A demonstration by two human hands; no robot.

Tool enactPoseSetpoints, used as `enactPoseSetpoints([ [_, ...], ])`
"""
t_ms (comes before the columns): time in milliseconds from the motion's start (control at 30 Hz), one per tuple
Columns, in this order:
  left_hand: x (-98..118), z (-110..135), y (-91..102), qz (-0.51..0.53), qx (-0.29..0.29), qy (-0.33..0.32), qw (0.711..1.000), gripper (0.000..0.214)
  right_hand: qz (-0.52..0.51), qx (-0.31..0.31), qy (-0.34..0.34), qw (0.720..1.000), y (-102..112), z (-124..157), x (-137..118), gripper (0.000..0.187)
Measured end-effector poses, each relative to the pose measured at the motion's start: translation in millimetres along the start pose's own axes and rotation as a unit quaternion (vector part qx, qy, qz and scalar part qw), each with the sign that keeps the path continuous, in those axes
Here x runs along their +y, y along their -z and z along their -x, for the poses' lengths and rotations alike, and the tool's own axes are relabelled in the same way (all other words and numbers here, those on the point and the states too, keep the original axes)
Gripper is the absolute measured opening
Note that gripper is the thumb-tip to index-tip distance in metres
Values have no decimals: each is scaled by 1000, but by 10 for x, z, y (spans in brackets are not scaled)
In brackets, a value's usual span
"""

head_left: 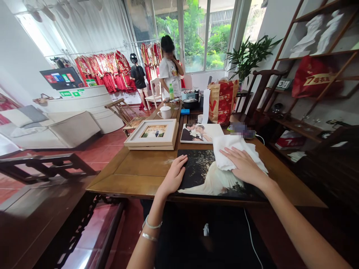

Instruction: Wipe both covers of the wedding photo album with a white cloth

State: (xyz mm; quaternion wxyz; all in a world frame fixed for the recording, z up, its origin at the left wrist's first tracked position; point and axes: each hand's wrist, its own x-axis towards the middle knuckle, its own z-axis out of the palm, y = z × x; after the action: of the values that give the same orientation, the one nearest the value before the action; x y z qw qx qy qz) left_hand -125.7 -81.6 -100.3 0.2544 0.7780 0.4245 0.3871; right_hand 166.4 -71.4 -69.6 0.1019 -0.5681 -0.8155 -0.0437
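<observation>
Where a bridal photo panel (206, 173) stretches nine-to-three, the left hand (174, 174) rests flat at its nine-o'clock edge, right hand (238, 160) spread over white cloth (250, 148) at two, neither gripping.

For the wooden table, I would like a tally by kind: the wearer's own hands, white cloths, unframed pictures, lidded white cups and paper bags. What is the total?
Hands: 2 (left hand, right hand)
White cloth: 1
Unframed pictures: 2 (dark picture, pale picture)
Lidded white cup: 1
Paper bag: 1
Total: 7
</observation>
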Motion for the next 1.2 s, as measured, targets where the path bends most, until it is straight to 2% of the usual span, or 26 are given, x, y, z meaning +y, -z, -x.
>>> enactPoseSetpoints([
  [67,-5,3,2,-1,-1,-1,1000,40,11,19,10,1000,-13,168,-163,76],
  [233,-6,13,5,-1,1,2,1000,41,17,58,48,997,24,784,-638,94],
  [300,0,14,6,-1,0,4,1000,41,15,57,57,997,57,926,-730,98],
  [367,8,14,8,-2,-1,5,1000,41,4,40,69,997,83,937,-731,99],
  [467,14,14,12,-5,0,4,1000,40,-16,7,73,997,97,724,-626,95],
  [700,-12,8,-4,-1,2,-6,1000,40,-24,-42,17,999,69,-138,-460,78],
  [833,-19,-3,-7,-3,-1,0,1000,41,-23,-36,-5,999,55,-311,-494,74],
  [933,-11,0,2,-2,-3,0,1000,41,-16,-29,-2,999,50,-133,-601,78],
  [1100,11,11,11,-2,4,4,1000,40,-10,0,53,999,103,490,-841,92],
  [1200,23,10,7,-4,4,9,1000,40,-11,-12,81,997,158,715,-910,97],
])
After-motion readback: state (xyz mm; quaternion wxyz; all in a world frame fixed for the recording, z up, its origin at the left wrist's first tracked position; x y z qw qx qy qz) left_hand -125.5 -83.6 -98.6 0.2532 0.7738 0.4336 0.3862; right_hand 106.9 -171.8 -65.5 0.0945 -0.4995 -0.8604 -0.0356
